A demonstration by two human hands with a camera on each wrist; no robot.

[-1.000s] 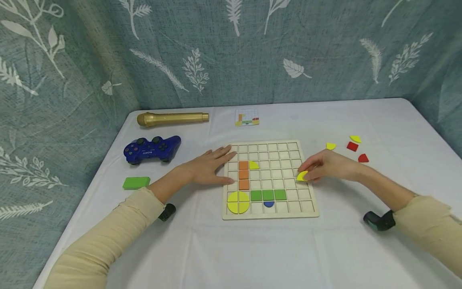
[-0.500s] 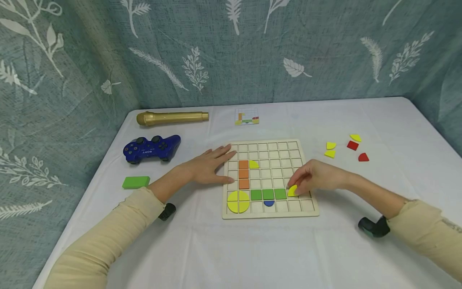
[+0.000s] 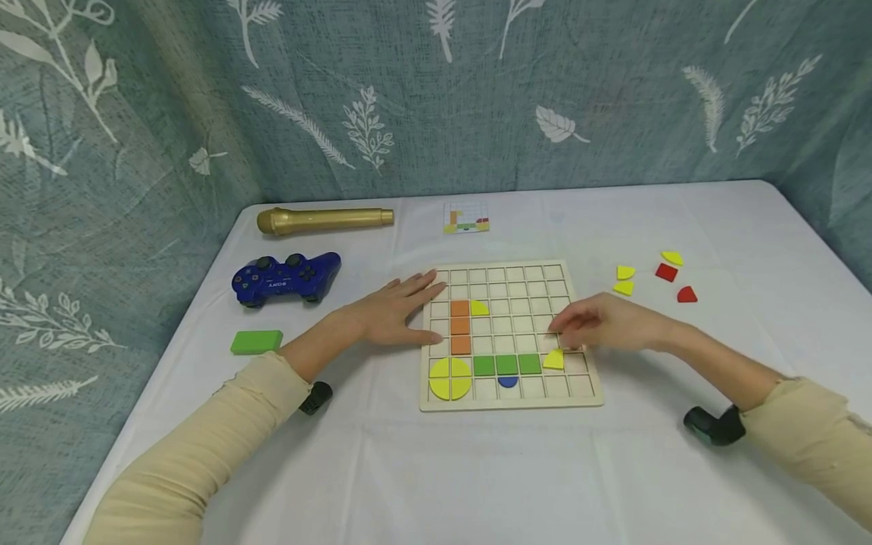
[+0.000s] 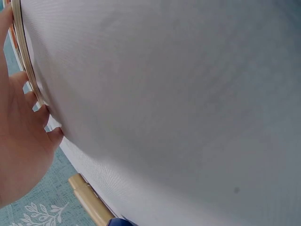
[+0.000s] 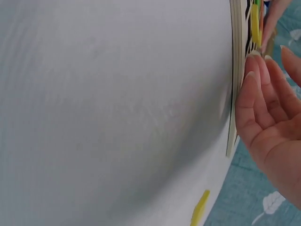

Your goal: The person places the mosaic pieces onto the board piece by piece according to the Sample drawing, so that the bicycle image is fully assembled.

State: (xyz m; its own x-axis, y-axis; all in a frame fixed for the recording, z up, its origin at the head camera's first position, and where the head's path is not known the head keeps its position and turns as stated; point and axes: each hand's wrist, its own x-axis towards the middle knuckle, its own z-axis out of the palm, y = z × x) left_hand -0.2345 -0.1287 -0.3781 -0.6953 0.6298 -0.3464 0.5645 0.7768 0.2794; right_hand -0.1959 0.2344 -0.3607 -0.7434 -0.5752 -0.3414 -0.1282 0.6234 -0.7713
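A wooden grid board (image 3: 518,401) lies on the table with flat coloured pieces in its cells. My left hand (image 3: 395,314) rests on its left edge, fingers spread. Over the right side of the board hovers my right hand (image 3: 606,322), fingers loosely bent; the right wrist view shows the thumb apart from them and nothing held. Just below those fingertips, a yellow quarter-circle piece (image 3: 553,359) sits slightly askew, right of the green squares (image 3: 506,365). Orange squares (image 3: 460,326), a yellow circle of quarter pieces (image 3: 450,378), a blue half-circle (image 3: 508,382) and another yellow quarter (image 3: 480,308) also lie on the board.
Loose yellow quarters (image 3: 623,288) and red pieces (image 3: 666,272) lie right of the board. Behind it is a small pattern card (image 3: 466,217). A gold microphone (image 3: 327,221), blue game controller (image 3: 288,278) and green block (image 3: 256,342) line the left side.
My right hand brought the yellow quarter-circle leftward onto the cell beside the green squares, let it go and drew back slightly up and right. My left hand stayed in place.
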